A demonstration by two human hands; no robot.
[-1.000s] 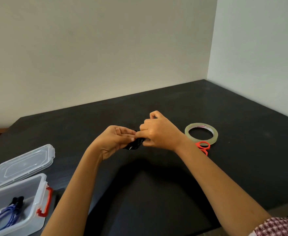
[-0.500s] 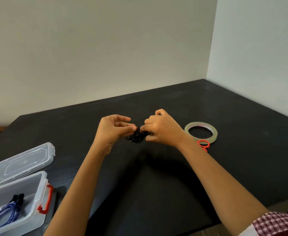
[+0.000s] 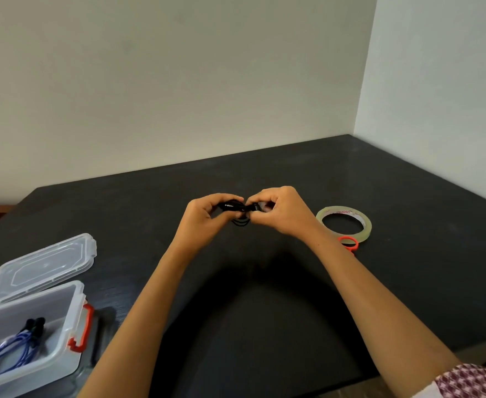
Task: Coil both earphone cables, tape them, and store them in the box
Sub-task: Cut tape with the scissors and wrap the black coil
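Note:
Above the middle of the black table point(image 3: 264, 297), my left hand point(image 3: 204, 216) and my right hand point(image 3: 282, 209) both pinch a coiled black earphone cable point(image 3: 237, 209). A few black loops hang below the fingers. A coiled blue earphone cable point(image 3: 9, 347) lies inside the clear plastic box point(image 3: 64, 334) at the near left. The box has red latches and is open. Its clear lid point(image 3: 44, 265) lies on the table just behind it. A roll of clear tape point(image 3: 343, 224) rests to the right of my right hand.
Orange-handled scissors point(image 3: 349, 243) lie just in front of the tape roll, partly hidden by my right forearm. Walls close off the table at the back and on the right.
Both hands have lifted slightly and turned the black coil between the fingers. The bundle is now stretched sideways between the two hands, with loops hanging under it.

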